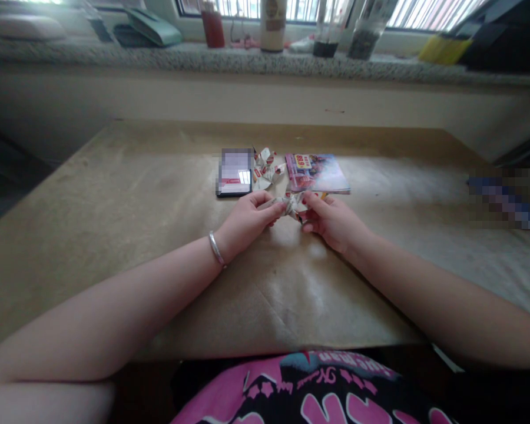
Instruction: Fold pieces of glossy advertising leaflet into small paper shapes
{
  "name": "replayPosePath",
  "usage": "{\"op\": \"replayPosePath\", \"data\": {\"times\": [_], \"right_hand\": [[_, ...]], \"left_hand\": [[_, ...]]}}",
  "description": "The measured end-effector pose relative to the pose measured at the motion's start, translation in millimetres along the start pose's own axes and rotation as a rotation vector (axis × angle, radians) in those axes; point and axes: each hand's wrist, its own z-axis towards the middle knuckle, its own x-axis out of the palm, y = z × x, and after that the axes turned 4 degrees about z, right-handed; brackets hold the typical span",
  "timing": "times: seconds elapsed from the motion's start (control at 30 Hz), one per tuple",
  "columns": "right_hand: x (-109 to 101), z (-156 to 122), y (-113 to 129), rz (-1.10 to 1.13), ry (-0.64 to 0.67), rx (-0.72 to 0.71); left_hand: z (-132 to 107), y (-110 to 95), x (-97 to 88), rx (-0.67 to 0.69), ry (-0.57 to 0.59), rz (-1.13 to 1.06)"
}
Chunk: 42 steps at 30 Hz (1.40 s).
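Note:
Between my two hands is a crumpled strip of printed paper (295, 203), twisted at its middle. My left hand (257, 213), with a silver bangle on the wrist, pinches its left end. The right end is pinched between the thumb and fingers of my right hand (329, 218). Just beyond lies more folded printed paper (267, 171), white with red marks. A phone-like device (236, 172) with a lit, blurred screen lies left of that paper. To the right rests a colourful booklet (320, 172) with a yellow label.
The table (159, 188) has a shiny tan cover. Behind it, a granite windowsill (229, 59) carries a red bottle (213, 26), a cream bottle (272, 26), jars and a yellow item (444, 48). A blurred blue-purple thing (507, 200) lies at the right edge.

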Motion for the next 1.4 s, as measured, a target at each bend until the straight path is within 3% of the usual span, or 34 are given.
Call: {"op": "replayPosePath", "data": {"times": [0.1,0.2,0.37,0.47,0.53,0.87,1.2,1.3,1.4], "right_hand": [[1.2,-0.1,2.2,0.045,-0.02,0.051],[1.0,0.7,0.3,0.031,-0.047,0.013],[-3.2,0.5,-6.3,-0.173,-0.125,-0.318],[-4.7,0.7,-10.0,-0.39,-0.064,-0.485],[-4.6,2.0,-12.4,-0.476,-0.028,-0.516],[-6.1,8.2,-8.6,-0.266,-0.064,-0.286],[-5.0,7.8,-2.3,-0.205,-0.057,-0.212],[-6.7,10.1,-0.4,-0.226,-0.082,-0.222],[-9.1,12.7,1.2,-0.359,-0.122,-0.227]], "left_hand": [[0.6,0.6,-0.3,0.0,0.021,-0.035],[2.3,3.0,0.2,-0.01,-0.008,-0.042],[6.6,7.0,3.5,-0.077,-0.163,-0.077],[7.1,6.0,5.2,-0.109,-0.138,-0.12],[6.2,4.6,5.5,-0.094,-0.086,-0.115],[4.5,6.7,1.3,-0.012,0.145,-0.157],[2.0,0.9,0.5,0.026,0.268,-0.045],[-0.8,-0.5,-0.3,0.081,0.259,0.132],[-3.3,-0.2,-2.3,0.135,0.134,0.342]]}}
